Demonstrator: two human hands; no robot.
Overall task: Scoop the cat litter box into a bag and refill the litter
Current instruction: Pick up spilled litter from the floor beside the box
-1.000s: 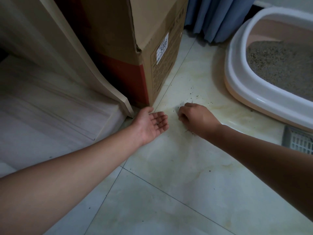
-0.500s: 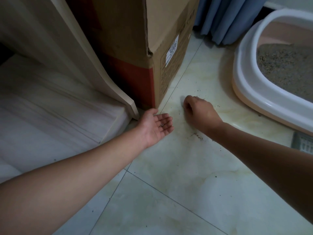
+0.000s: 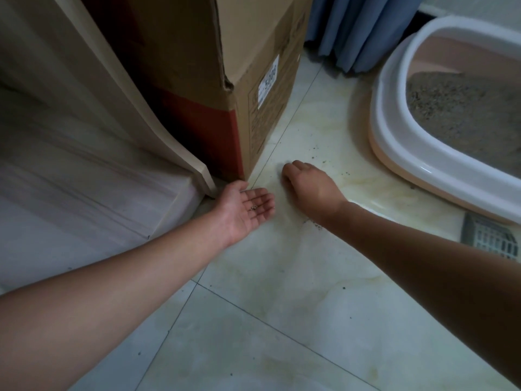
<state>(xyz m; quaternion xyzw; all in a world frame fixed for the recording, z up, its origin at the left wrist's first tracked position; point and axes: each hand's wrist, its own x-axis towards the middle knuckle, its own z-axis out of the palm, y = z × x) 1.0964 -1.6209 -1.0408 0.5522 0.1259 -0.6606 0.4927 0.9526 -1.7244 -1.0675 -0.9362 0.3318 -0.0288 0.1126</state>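
Observation:
My left hand (image 3: 245,206) lies palm up on the floor tile, fingers straight, with a few litter grains (image 3: 254,208) in the palm. My right hand (image 3: 310,187) is just to its right, knuckles up and fingers curled down onto the tile; what is under the fingertips is hidden. Loose litter grains (image 3: 317,226) lie by my right wrist, and more are scattered toward the litter box (image 3: 394,131). The box, with a white rim and a pink base, sits at the right and holds grey litter (image 3: 462,108).
A tall cardboard box (image 3: 262,66) stands right behind my hands. A beige panel (image 3: 112,80) leans over a white step (image 3: 70,179) at left. A blue curtain (image 3: 358,29) hangs at the back. A grey slotted scoop (image 3: 490,238) lies beside the litter box.
My right hand has slid a little farther along the tile, leaving a small cluster of grains by the wrist. My left hand stays palm up in place.

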